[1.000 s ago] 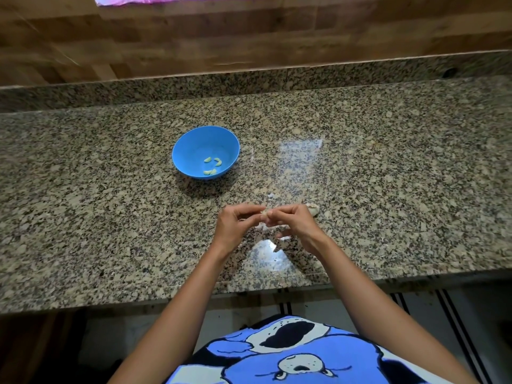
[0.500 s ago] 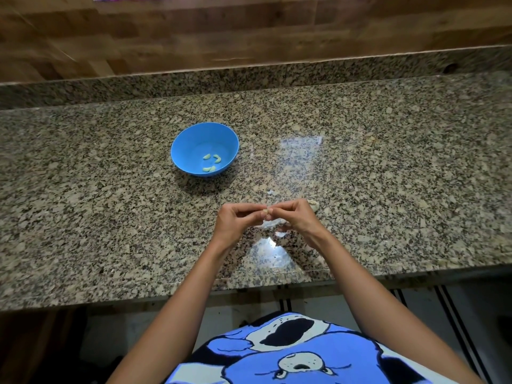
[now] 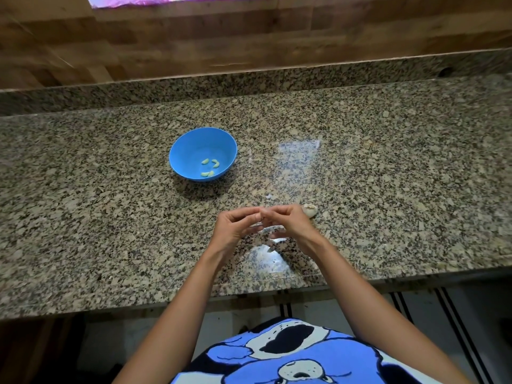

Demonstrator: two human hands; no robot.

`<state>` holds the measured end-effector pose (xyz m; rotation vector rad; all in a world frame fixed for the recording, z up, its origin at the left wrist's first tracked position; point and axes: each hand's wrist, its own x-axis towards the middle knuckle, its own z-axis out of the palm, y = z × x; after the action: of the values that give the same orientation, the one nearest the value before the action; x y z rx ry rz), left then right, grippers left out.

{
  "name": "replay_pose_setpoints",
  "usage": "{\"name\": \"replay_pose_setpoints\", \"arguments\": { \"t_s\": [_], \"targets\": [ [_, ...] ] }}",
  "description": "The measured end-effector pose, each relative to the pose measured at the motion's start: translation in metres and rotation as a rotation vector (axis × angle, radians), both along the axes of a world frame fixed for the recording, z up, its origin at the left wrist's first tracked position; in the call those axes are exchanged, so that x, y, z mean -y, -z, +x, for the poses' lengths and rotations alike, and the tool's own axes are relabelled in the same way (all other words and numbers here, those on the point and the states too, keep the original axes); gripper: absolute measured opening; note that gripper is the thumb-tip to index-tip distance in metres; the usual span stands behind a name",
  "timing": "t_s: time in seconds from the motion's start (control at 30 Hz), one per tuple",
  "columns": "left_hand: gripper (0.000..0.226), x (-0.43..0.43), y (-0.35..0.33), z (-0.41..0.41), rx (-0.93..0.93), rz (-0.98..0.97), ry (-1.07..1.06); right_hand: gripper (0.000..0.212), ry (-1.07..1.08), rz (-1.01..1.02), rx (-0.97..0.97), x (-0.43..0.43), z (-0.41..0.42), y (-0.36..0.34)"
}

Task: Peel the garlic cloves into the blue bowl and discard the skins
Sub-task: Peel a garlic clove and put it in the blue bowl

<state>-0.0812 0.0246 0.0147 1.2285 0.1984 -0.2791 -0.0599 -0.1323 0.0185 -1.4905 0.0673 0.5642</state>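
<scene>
Pinching together near the bench's [image 3: 110,217] front edge, left hand [image 3: 235,228] and right hand [image 3: 293,223] curl fingertips on a mostly hidden garlic clove [image 3: 261,216]; farther back, the blue bowl [image 3: 177,151] holds peeled cloves [image 3: 210,167].

Cloves [image 3: 209,168] lie in the bowl [image 3: 180,151] on the counter [image 3: 83,203]; seemingly a garlic bulb [image 3: 309,210] lies nearer, rightward.
</scene>
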Motion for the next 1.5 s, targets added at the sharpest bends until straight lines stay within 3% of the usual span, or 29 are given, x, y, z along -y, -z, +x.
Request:
{"name": "replay_pose_setpoints", "arguments": {
  "t_s": [0.2, 0.63, 0.77, 0.93, 1.3, 1.4, 1.5],
  "targets": [
    [0.024, -0.001, 0.001, 0.001, -0.068, -0.074, -0.007, 0.012, 0.013, 0.058, -0.095, 0.004, 0.002, -0.003],
    [0.023, 0.005, -0.006, 0.009, -0.061, 0.027, 0.022, 0.011, 0.185, -0.064, 0.072, -0.006, 0.000, -0.004],
    [0.036, 0.010, -0.006, 0.007, -0.077, 0.019, -0.056, 0.008, 0.263, -0.090, 0.104, -0.008, 0.000, -0.001],
    [0.022, 0.010, -0.007, 0.008, 0.003, 0.172, -0.044, 0.008, 0.233, -0.107, 0.129, -0.008, 0.001, -0.002],
    [0.018, 0.010, 0.000, 0.010, -0.082, 0.024, -0.149, 0.015, 0.178, -0.035, -0.028, -0.006, 0.001, -0.001],
    [0.016, 0.011, 0.007, 0.008, -0.075, 0.106, -0.201, 0.019, 0.150, -0.057, -0.022, -0.008, -0.003, 0.005],
    [0.013, 0.013, 0.009, 0.006, -0.015, 0.236, -0.207, 0.006, 0.203, -0.138, 0.078, -0.010, -0.007, 0.007]
  ]
}}
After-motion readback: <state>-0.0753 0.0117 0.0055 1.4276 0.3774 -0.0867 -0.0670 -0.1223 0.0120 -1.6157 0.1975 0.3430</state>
